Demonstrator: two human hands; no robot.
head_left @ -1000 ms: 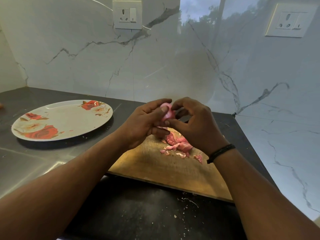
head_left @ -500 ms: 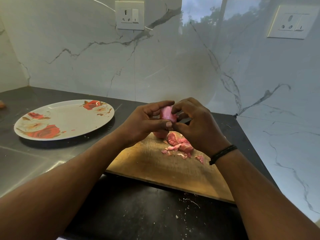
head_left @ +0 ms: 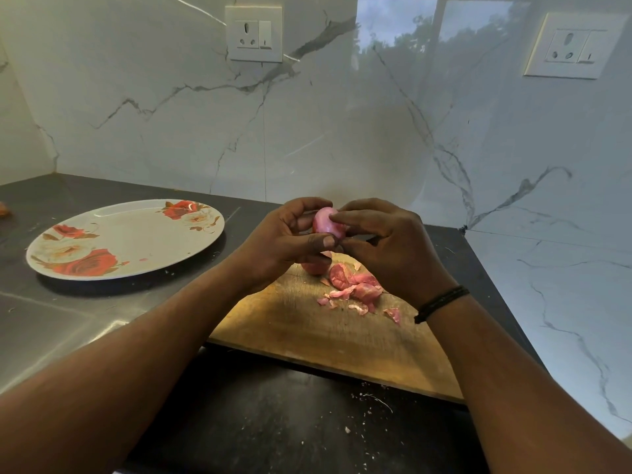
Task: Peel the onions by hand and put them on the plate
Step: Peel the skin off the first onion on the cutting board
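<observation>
While the onion [head_left: 325,220] sits raised between both hands above the far end of the board [head_left: 307,333], more of its smooth pink flesh shows than a second ago, when the fingers covered most of it. The left hand [head_left: 284,241] has turned it so one end points up, its fingers curled round the back and its thumb pressed across the lower front. The right hand [head_left: 386,244] pinches at the onion's right side with forefinger and thumb, the other fingers loosely curled beneath. To my eye this means the peeling of this onion is close to done, since the exposed surface looks glossy and free of dry skin, though the far side is hidden. A second onion [head_left: 313,267] lies on the board just below the left hand, mostly covered by it, so I cannot tell whether it is peeled. Near it, to the right, a heap of peels [head_left: 355,285] lies on the wood: two or three large curled pieces and several small scraps, too jumbled for an exact count. The plate [head_left: 126,265], one only, sits well to the left on the counter [head_left: 51,323] and carries no onion yet, only a tiny pink fleck. So the count stands at two onions visible, none plated, one board, one plate. Two sockets [head_left: 254,34] are on the marble wall, and a dark band [head_left: 441,301] circles the right wrist.
</observation>
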